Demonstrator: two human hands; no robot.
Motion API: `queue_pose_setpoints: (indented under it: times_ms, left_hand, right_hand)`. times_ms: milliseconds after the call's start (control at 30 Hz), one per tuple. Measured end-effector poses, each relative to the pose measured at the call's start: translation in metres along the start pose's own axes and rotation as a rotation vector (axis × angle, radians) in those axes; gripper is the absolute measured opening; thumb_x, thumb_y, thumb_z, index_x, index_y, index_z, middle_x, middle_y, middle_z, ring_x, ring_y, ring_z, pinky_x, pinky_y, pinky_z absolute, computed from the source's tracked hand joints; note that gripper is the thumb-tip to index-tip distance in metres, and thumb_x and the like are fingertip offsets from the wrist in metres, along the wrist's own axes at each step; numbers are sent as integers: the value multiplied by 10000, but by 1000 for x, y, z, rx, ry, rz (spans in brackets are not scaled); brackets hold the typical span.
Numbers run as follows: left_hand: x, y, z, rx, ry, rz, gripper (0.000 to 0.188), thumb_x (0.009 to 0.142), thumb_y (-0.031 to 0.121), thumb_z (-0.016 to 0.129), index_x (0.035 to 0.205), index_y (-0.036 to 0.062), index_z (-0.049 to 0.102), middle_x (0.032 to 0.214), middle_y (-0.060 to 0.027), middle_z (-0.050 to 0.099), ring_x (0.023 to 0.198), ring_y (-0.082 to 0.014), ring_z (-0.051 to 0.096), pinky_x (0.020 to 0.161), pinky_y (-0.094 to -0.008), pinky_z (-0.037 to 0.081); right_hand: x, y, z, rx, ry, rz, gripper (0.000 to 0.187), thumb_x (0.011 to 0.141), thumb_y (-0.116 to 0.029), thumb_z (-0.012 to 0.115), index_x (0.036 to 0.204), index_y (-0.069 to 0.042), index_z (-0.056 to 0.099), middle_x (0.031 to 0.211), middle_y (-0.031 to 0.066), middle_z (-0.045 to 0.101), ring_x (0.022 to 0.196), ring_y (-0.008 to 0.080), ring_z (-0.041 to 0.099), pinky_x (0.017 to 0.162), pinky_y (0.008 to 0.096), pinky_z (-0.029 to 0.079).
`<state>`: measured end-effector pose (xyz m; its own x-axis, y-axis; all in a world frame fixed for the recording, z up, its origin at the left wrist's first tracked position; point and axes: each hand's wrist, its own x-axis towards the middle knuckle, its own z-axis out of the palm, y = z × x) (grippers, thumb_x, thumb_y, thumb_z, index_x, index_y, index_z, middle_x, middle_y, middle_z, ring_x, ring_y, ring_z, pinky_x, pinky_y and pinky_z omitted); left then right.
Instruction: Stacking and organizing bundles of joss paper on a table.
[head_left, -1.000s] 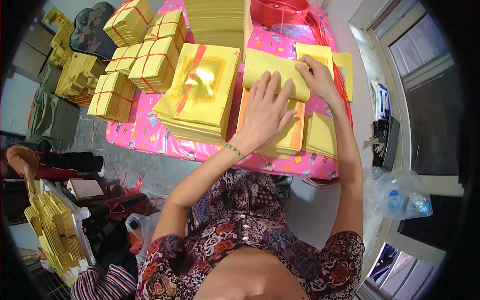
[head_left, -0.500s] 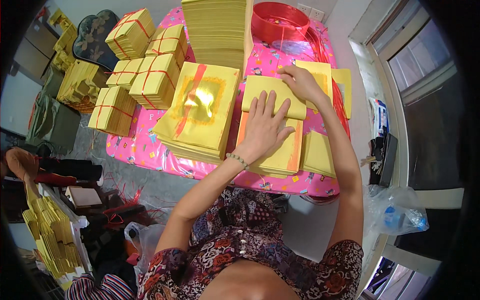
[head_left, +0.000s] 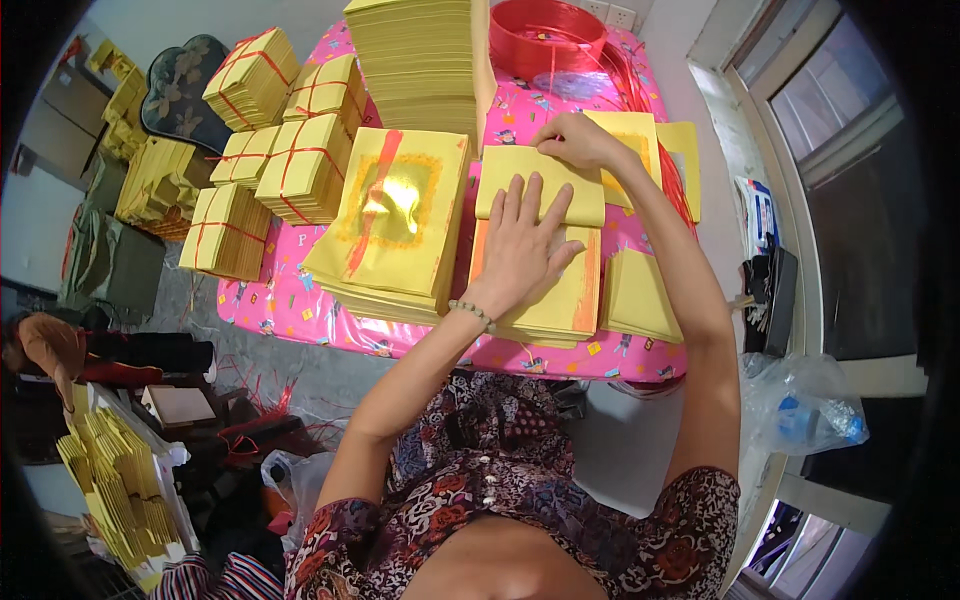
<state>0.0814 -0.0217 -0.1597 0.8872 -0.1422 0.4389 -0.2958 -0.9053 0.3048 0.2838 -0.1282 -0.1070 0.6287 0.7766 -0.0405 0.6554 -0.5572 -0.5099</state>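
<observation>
My left hand (head_left: pixel 522 245) lies flat, fingers spread, on a stack of yellow paper sheets with orange edges (head_left: pixel 560 300) on the pink table (head_left: pixel 300 300). My right hand (head_left: pixel 575 140) pinches the far edge of a folded yellow sheet (head_left: pixel 540 185) that lies across the top of that stack. To the left sits a pile of yellow sheets with a gold foil square and a red stripe (head_left: pixel 395 215). A small yellow pile (head_left: pixel 640 295) rests to the right, and more yellow sheets (head_left: pixel 675 150) lie beyond my right hand.
A tall stack of yellow paper (head_left: pixel 415 60) and a red basin (head_left: pixel 545 35) stand at the back. Bundles tied with red string (head_left: pixel 300 165) fill the table's left side. Another person (head_left: pixel 40 345) crouches at lower left near folded yellow paper (head_left: pixel 110 480). A plastic bag (head_left: pixel 805 405) lies right.
The view has shifted so the table sits lower in the picture. My left hand stays pressed on the stack while my right hand has drawn the folded sheet's edge slightly leftward.
</observation>
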Motion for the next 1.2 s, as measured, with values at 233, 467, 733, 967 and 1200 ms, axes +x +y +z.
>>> queue_pose_setpoints:
  times_ms: [233, 467, 733, 967, 1200]
  left_hand:
    - [0, 0, -3, 2, -9, 2, 694, 954, 516, 540, 1541, 198, 348, 1516, -287, 331, 1396, -493, 293, 1146, -579, 219]
    - [1, -1, -1, -15, -25, 29, 663, 942, 485, 575, 1516, 205, 400, 1490, -292, 362, 1372, -504, 314, 1130, -593, 232]
    - [-1, -4, 0, 4, -30, 40, 632, 956, 491, 557, 1501, 200, 423, 1498, -292, 354, 1379, -506, 305, 1129, -592, 230]
    - [-1, -4, 0, -12, -31, 25, 618, 955, 490, 555, 1486, 193, 446, 1508, -280, 355, 1385, -513, 290, 1130, -597, 224]
    - [0, -1, 0, -6, -54, 20, 594, 954, 477, 546, 1464, 180, 475, 1534, -207, 369, 1397, -510, 271, 1134, -597, 220]
  right_hand:
    - [15, 5, -6, 56, -82, -80, 231, 833, -140, 693, 1021, -19, 750, 892, 101, 746, 804, 177, 680, 742, 323, 534]
    - [20, 8, -5, 77, -126, -9, 240, 805, -132, 713, 1026, -60, 770, 905, 93, 760, 807, 179, 700, 727, 317, 541]
    - [20, 3, -7, 57, -141, 24, 238, 789, -123, 724, 1016, -85, 781, 889, 87, 763, 781, 179, 702, 701, 323, 543]
    - [22, 5, -4, 25, -110, -39, 233, 787, -118, 723, 1008, -68, 776, 874, 92, 760, 768, 180, 697, 691, 321, 537]
    - [14, 6, -3, 42, -88, -51, 205, 802, -119, 710, 984, -47, 770, 863, 98, 755, 764, 177, 694, 703, 317, 533]
